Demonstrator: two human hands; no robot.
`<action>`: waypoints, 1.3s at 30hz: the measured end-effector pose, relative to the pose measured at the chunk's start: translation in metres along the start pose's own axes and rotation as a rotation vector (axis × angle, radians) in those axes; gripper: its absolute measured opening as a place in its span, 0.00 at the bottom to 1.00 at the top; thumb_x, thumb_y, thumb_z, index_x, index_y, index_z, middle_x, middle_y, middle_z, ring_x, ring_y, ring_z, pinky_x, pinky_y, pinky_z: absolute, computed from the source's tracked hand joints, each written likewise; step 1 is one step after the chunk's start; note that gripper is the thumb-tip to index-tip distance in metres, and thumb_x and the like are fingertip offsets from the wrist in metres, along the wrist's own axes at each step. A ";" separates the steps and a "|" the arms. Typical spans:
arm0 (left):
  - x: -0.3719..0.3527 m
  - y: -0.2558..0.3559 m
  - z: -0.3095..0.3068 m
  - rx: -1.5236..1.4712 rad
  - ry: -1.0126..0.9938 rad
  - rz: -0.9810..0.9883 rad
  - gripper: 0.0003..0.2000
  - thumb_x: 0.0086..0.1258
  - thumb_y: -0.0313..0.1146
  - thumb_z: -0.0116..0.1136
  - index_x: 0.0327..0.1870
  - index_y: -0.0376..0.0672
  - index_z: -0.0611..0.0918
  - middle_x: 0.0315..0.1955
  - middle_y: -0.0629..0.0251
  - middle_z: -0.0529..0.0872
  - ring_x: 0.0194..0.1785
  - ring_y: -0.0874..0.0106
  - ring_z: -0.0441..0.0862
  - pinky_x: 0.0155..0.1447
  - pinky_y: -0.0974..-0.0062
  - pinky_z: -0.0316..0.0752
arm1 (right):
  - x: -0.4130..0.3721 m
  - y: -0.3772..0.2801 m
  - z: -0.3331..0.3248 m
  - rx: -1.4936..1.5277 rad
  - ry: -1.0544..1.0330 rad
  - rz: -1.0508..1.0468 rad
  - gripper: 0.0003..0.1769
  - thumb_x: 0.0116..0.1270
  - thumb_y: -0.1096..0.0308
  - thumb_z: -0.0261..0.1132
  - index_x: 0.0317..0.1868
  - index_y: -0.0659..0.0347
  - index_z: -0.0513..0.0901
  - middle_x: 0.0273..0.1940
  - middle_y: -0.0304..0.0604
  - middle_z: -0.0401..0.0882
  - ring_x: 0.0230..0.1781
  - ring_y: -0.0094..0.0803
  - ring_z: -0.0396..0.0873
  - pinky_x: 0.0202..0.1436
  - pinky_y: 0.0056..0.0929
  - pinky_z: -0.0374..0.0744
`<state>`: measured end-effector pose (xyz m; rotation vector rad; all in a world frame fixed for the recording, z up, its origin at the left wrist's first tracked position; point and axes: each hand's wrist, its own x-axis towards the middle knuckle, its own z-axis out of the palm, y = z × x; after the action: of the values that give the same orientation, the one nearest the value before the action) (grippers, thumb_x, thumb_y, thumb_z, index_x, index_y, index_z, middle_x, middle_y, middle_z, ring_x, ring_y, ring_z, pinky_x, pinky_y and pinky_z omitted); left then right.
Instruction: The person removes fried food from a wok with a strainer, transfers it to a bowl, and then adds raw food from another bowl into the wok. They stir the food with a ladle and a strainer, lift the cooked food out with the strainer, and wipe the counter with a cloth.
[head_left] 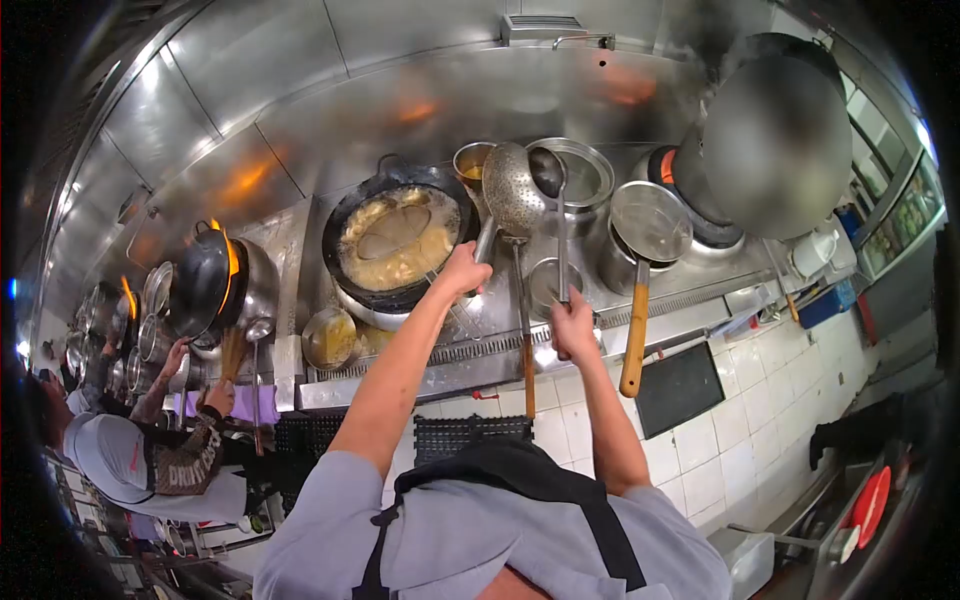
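Observation:
My left hand (pixel 462 272) is closed round the handle of a perforated ladle (pixel 514 190), whose bowl is raised over the stove beside a round pot (pixel 583 178). In my right hand (pixel 574 326) is the handle of a solid ladle (pixel 547 171); its dark bowl is up beside the perforated one. To the left of them a black wok (pixel 335 240) holds bubbling pale oil with food pieces and a wire skimmer (pixel 395 234) lying in it.
A wooden-handled strainer (pixel 651 222) rests on a pot at right. A small bowl (pixel 330 338) sits below the wok. At far left, a person (pixel 150 460) works at a flaming wok (pixel 208 280). A black mat (pixel 680 390) lies on the tiled floor.

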<state>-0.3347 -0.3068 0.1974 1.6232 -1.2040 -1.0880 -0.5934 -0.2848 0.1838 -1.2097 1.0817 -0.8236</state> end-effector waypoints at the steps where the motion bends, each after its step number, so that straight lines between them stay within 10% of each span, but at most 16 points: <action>1: 0.003 0.003 -0.004 -0.042 -0.002 0.003 0.22 0.56 0.20 0.57 0.55 0.28 0.74 0.28 0.59 0.80 0.17 0.75 0.74 0.20 0.73 0.71 | -0.015 -0.009 -0.002 -0.068 -0.019 -0.038 0.29 0.67 0.74 0.58 0.69 0.70 0.66 0.19 0.35 0.72 0.14 0.20 0.69 0.17 0.27 0.68; 5: 0.004 0.022 -0.009 0.061 -0.023 0.012 0.27 0.56 0.21 0.57 0.61 0.27 0.72 0.27 0.59 0.81 0.16 0.75 0.74 0.20 0.74 0.71 | -0.093 -0.014 -0.004 -0.121 -0.157 -0.069 0.30 0.65 0.74 0.55 0.69 0.66 0.67 0.22 0.37 0.73 0.15 0.21 0.70 0.19 0.26 0.70; 10: -0.019 0.025 -0.007 0.309 0.256 0.088 0.31 0.56 0.22 0.58 0.65 0.26 0.69 0.28 0.59 0.82 0.16 0.75 0.74 0.22 0.76 0.71 | 0.022 0.052 -0.012 -0.483 0.202 -0.344 0.31 0.65 0.71 0.60 0.68 0.70 0.67 0.25 0.52 0.78 0.25 0.41 0.79 0.34 0.39 0.76; 15: -0.107 -0.002 -0.084 -0.228 0.262 0.021 0.29 0.57 0.22 0.58 0.64 0.29 0.71 0.24 0.66 0.78 0.17 0.77 0.74 0.21 0.79 0.68 | -0.024 0.076 -0.019 -0.553 0.282 -0.220 0.33 0.65 0.71 0.61 0.71 0.65 0.65 0.22 0.46 0.74 0.22 0.35 0.73 0.30 0.37 0.73; 19: -0.225 -0.025 -0.140 -0.555 0.332 -0.012 0.27 0.59 0.22 0.59 0.63 0.32 0.71 0.23 0.69 0.76 0.15 0.79 0.70 0.19 0.80 0.66 | -0.041 0.139 -0.023 -0.812 0.227 -0.256 0.38 0.64 0.70 0.64 0.73 0.63 0.61 0.29 0.55 0.82 0.29 0.54 0.82 0.34 0.49 0.76; 25: -0.369 -0.121 -0.179 -0.844 0.530 -0.104 0.24 0.59 0.22 0.58 0.60 0.35 0.72 0.28 0.62 0.79 0.16 0.77 0.72 0.18 0.80 0.68 | -0.030 0.190 -0.016 -1.121 0.215 -0.091 0.43 0.65 0.67 0.65 0.77 0.59 0.54 0.30 0.54 0.83 0.30 0.54 0.82 0.35 0.52 0.77; 27: -0.388 -0.159 -0.182 -0.949 0.567 -0.136 0.22 0.59 0.20 0.57 0.57 0.35 0.73 0.30 0.58 0.80 0.16 0.75 0.73 0.19 0.78 0.68 | -0.020 0.185 -0.022 -1.250 0.177 -0.053 0.40 0.64 0.66 0.66 0.75 0.58 0.59 0.45 0.63 0.81 0.43 0.58 0.81 0.44 0.53 0.77; 31: -0.383 -0.211 -0.177 -1.007 0.581 -0.224 0.18 0.57 0.19 0.59 0.50 0.35 0.74 0.27 0.58 0.80 0.17 0.73 0.73 0.19 0.76 0.67 | 0.010 0.109 0.032 -1.139 0.142 -0.454 0.34 0.63 0.62 0.67 0.68 0.63 0.69 0.55 0.68 0.73 0.55 0.62 0.74 0.55 0.51 0.76; 39: -0.343 -0.295 -0.179 -1.043 0.738 -0.396 0.08 0.68 0.28 0.58 0.44 0.34 0.77 0.28 0.56 0.83 0.22 0.71 0.78 0.22 0.75 0.72 | 0.084 0.078 0.202 -1.235 -0.151 -0.476 0.37 0.65 0.75 0.57 0.75 0.55 0.58 0.52 0.69 0.74 0.48 0.62 0.79 0.52 0.50 0.79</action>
<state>-0.1450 0.1081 0.0275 1.2012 0.2052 -0.9405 -0.3795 -0.2857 0.0926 -2.5855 1.2008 -0.3204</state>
